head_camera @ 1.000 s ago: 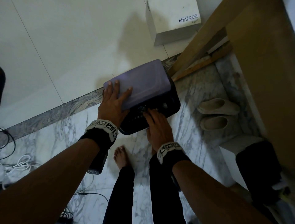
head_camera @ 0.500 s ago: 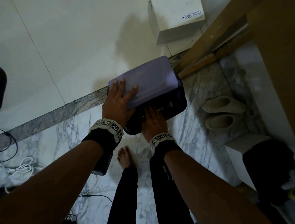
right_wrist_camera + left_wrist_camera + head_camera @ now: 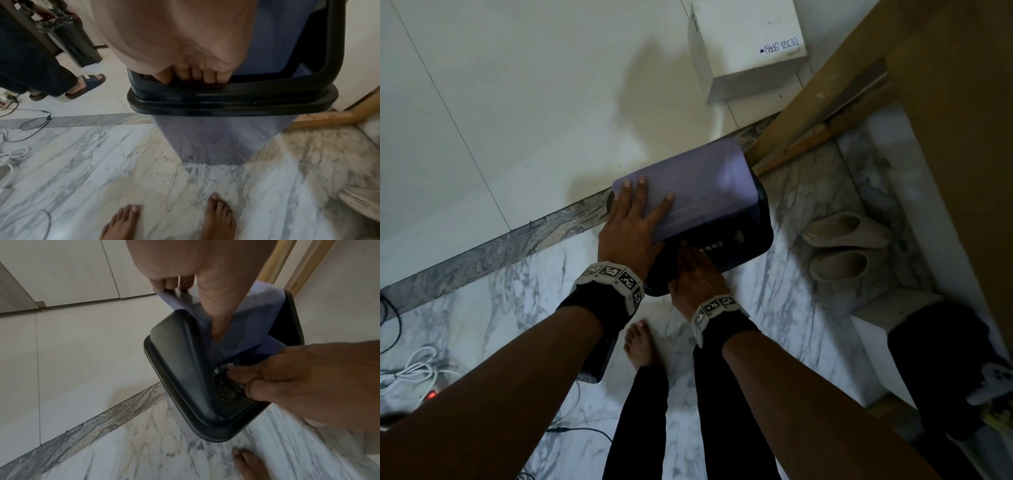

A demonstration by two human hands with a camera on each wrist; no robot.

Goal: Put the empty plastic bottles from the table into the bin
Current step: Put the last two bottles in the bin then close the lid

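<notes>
A bin with a black rim (image 3: 763, 240) and a lavender swing lid (image 3: 705, 185) stands on the marble floor against the wall. My left hand (image 3: 633, 219) lies flat on the lid's left end, fingers straight and thumb spread, tilting it inward (image 3: 246, 324). My right hand (image 3: 695, 274) reaches over the near rim (image 3: 226, 100) into the opening. Its fingers (image 3: 195, 76) bend downward, and their tips touch crumpled clear plastic bottles (image 3: 224, 386) inside. A bottle neck glints in the gap (image 3: 717, 245). I see no bottle outside the bin.
Pale slippers (image 3: 849, 246) lie right of the bin, and a wooden frame (image 3: 825, 89) leans behind it. A white box (image 3: 746, 44) sits on the wall. Cables (image 3: 410, 370) trail at left. My bare feet (image 3: 218, 216) stand close. Another person's sandalled foot (image 3: 86, 84) is at left.
My right hand has slid further over the rim, fingers now down inside the opening. The left hand stays on the tilted lid.
</notes>
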